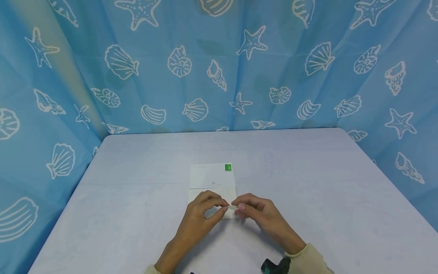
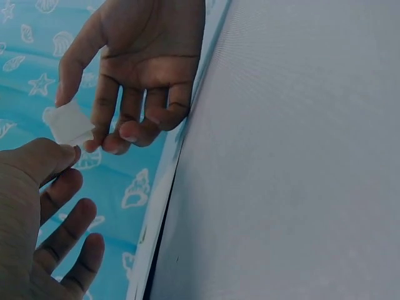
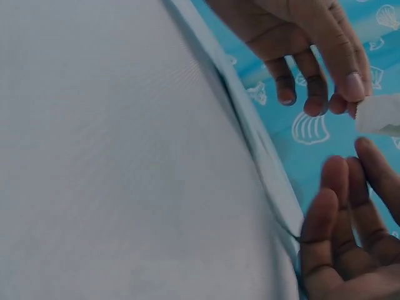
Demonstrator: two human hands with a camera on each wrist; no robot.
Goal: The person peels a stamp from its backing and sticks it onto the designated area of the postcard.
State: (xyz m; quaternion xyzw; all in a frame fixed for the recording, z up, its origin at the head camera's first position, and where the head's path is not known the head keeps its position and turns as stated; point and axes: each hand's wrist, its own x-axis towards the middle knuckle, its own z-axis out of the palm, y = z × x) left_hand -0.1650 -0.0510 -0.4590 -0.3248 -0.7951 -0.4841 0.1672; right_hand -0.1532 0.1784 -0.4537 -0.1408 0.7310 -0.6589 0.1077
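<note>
Between the two hands is a small white paper piece (image 2: 69, 125) with a toothed edge, like the back of a stamp. My left hand (image 1: 200, 217) pinches it between thumb and forefinger, its other fingers spread. From the other side, my right hand (image 1: 261, 213) holds its edge with thumb and forefinger tips; the exact contact is partly hidden. Beneath the hands, a white envelope (image 1: 205, 175) lies on the table, with a green stamp (image 1: 228, 167) at its upper right corner. A dark line crosses the envelope's middle, and the hands cover its near part.
A white cloth covers the table (image 1: 137, 171). Behind and beside it hangs a blue curtain (image 1: 205, 91) with white shells and starfish. A dark wrist device (image 1: 275, 265) sits by the right sleeve (image 1: 306, 260).
</note>
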